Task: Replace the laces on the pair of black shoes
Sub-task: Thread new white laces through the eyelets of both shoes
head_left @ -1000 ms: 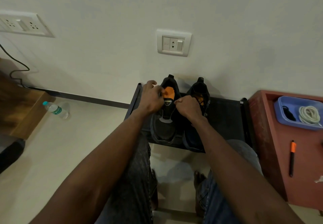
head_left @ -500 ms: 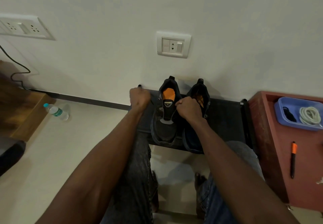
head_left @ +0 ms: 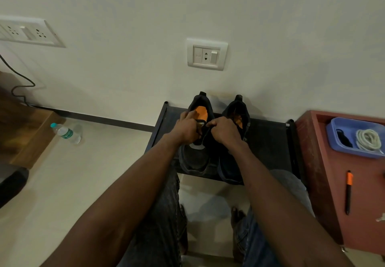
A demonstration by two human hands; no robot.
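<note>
Black lace point(head_left: 201, 125) runs taut between the person's two hands over the tongue of the left shoe point(head_left: 195, 141), which sits beside the right shoe point(head_left: 233, 141) on a low dark rack point(head_left: 268, 141) against the wall. The left hand point(head_left: 187, 128) pinches one strand near the orange insole; the right hand point(head_left: 224, 130) is curled round the other. Both arms reach far forward from a seated position. Off to the right, a blue tray point(head_left: 333, 139) on a red cabinet point(head_left: 320, 173) holds a coiled white lace point(head_left: 367, 139) and a dark bundle I cannot identify, with a pen point(head_left: 349, 191) lying nearby.

My worry is the pull: a hard tug could drag the unsteadied shoe off the rack edge or jam the lace in an eyelet. The dim light and dark-on-dark materials also make a skipped eyelet likely.
</note>
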